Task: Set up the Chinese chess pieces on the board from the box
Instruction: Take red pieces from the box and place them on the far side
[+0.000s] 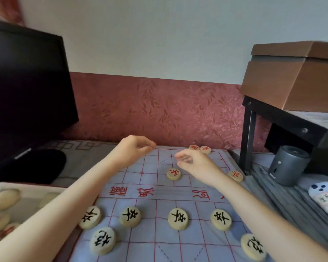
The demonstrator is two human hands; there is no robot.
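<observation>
A pale blue cloth board (159,203) with red lines lies in front of me. Several black-lettered pieces stand on its near half, among them a row piece (178,218) and a larger-looking one (102,240). Red-lettered pieces sit on the far half: one (174,173) mid-board, one (235,176) at the right edge, two (194,147) at the far edge. My left hand (134,148) hovers over the far left part with its fingers curled; no piece shows in it. My right hand (193,163), blurred and loosely curled, hangs above the mid-board red piece. The white box (0,186) with several pieces sits at the lower left.
A black monitor (27,91) stands at the left, with a dark base (36,165) below it. At the right, a brown cardboard box (292,76) rests on a black shelf, with a grey cylindrical device (288,165) and a white patterned object (324,197) beneath. A red patterned wall runs behind.
</observation>
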